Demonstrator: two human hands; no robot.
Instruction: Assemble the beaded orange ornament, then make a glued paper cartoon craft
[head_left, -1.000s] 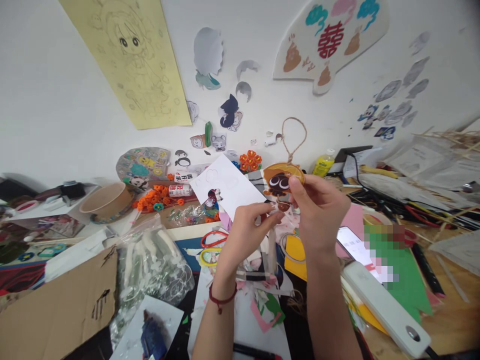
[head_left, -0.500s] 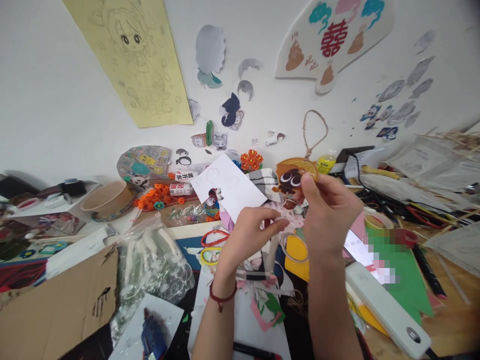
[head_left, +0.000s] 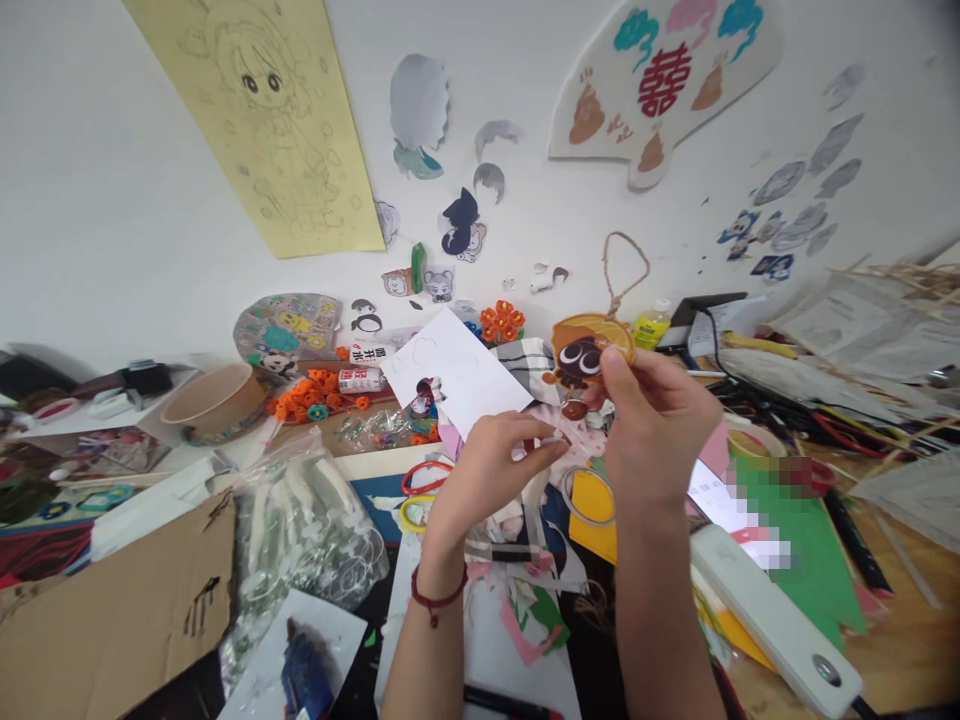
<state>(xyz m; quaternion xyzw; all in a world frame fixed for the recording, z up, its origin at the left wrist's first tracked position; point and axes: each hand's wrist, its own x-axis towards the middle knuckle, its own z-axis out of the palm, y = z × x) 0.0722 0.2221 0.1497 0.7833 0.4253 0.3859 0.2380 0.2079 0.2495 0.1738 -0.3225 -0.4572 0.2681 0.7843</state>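
The round ornament (head_left: 581, 360) is carried by no surface; it is held in the air above the rear part of the desk (head_left: 919, 650), short of the back edge where the wall (head_left: 525, 60) rises. The right hand (head_left: 656, 430) is closed on it, gripping the pendant at its right side with the thumb on the front face. The long axis runs from the twine loop (head_left: 614, 304) at upper right down to the brown bead (head_left: 574, 409) at lower left, slightly off upright. The lower end thus points towards the left hand (head_left: 499, 465), which lies to the left of the ornament and a little below it. The left fingers are curled with thumb and forefinger tips nearly together; whether anything thin is pinched there cannot be told. These tips are just below the bead, apparently apart from it. The right hand is the nearer, being in contact. A white sheet (head_left: 469, 370) lies behind the left hand, towards the back edge.
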